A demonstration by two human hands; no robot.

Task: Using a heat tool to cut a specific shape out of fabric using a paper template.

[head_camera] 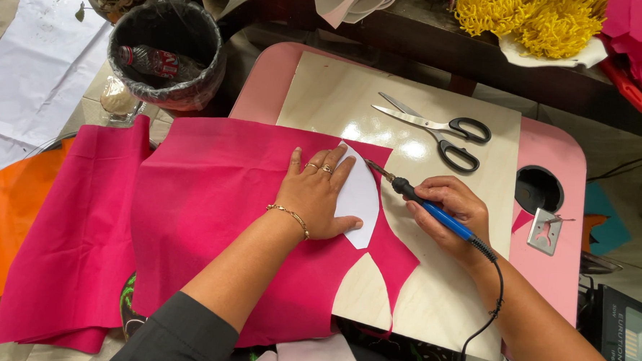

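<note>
My left hand point(319, 195) lies flat, fingers spread, pressing a white petal-shaped paper template point(360, 197) onto a sheet of magenta fabric point(211, 212). My right hand point(453, 215) grips a blue-handled soldering iron point(435, 211) like a pen. Its metal tip point(373, 168) touches the fabric at the template's upper right edge. A black cord runs from the iron back along my right arm. A curved petal shape is cut out of the fabric's edge near me. The fabric lies on a pale wooden board point(431, 293) over a pink table point(548, 270).
Black-handled scissors point(438, 131) lie on the board beyond my hands. A round hole point(538, 188) and a small metal stand point(544, 231) sit on the table's right. A black-lined bin point(166, 51) stands far left, yellow flowers point(537, 20) top right, orange fabric point(2, 217) at left.
</note>
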